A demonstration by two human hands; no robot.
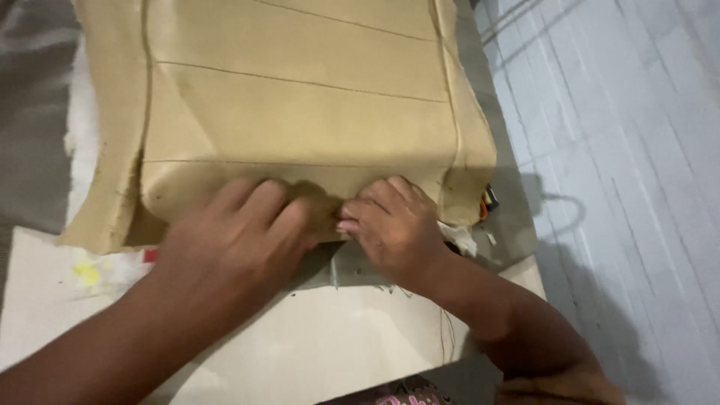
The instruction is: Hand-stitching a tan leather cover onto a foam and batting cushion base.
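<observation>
The near edge of the tan stitched cover (300, 112) is pinched by both hands at the worktop (315, 345) centre. The left hand (240, 236) and right hand (394, 225) meet, fingers clamped on the hem; the cover extends toward 12 o'clock, seams running 9 to 3.

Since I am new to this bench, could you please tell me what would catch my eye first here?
The large tan stitched cover fills the upper middle, its seams running straight across. At its near edge the left hand and the right hand meet, fingers curled on the folded hem. Beneath lies pale cardboard, and white tiled floor runs along the right side.
</observation>
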